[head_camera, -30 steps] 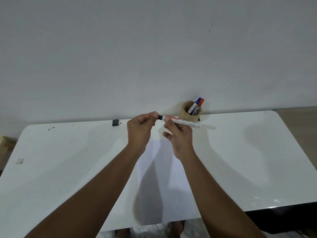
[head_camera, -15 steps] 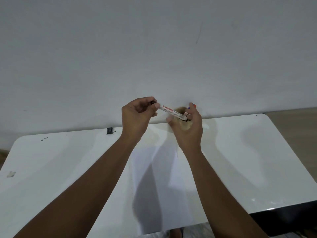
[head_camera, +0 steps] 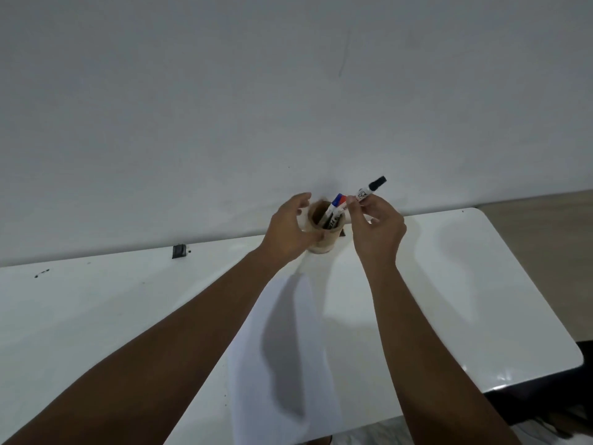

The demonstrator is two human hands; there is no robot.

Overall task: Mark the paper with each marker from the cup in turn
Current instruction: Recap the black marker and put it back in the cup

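A brown cup [head_camera: 324, 244] stands at the far edge of the white table [head_camera: 96, 316], against the wall. A blue-capped marker [head_camera: 336, 200] and a red-capped one lean inside it. My left hand [head_camera: 287, 231] curls around the cup's left side, thumb over the rim. My right hand [head_camera: 377, 231] pinches a white marker with a black cap [head_camera: 369, 189] just right of the cup, cap pointing up and right. A white sheet of paper [head_camera: 250, 380] lies on the table between my forearms, partly in shadow.
A small black object [head_camera: 179, 251] sits at the table's back edge on the left, with dark specks [head_camera: 41, 273] further left. The table's rounded right corner borders beige floor [head_camera: 545, 239]. Something dark [head_camera: 545, 409] lies under the near right edge.
Both hands held the black marker by its ends before. Now my left hand has let go and gone to the cup, while my right hand carries the capped marker beside the cup.
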